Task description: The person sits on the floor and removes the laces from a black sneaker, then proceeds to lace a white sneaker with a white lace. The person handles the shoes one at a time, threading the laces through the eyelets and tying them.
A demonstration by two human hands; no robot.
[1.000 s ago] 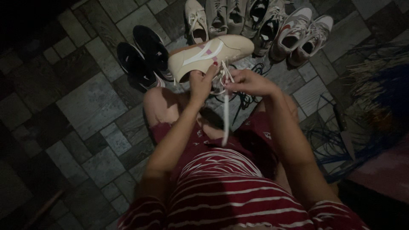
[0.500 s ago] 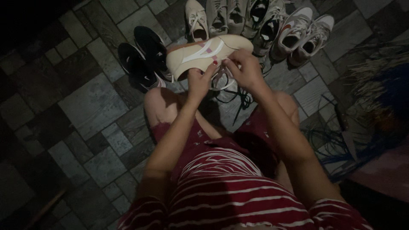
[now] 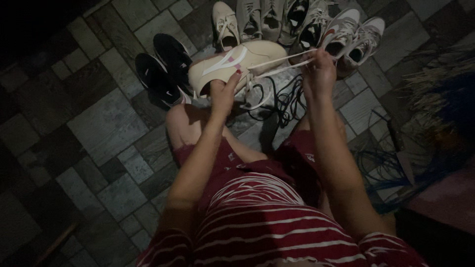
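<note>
While the left hand [image 3: 222, 91] grips the cream sneaker [image 3: 237, 66] by its opening and holds it above the person's knees, the right hand [image 3: 319, 74] is closed on the white lace [image 3: 282, 64], stretched taut from the shoe. Black shoes [image 3: 166, 69] lie just beside it on the tiled floor [image 3: 104, 123], a row of pale sneakers [image 3: 307, 27] beyond.

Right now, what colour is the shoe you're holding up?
The shoe is cream-beige with white and pink side stripes, seen best in the head view.
</note>
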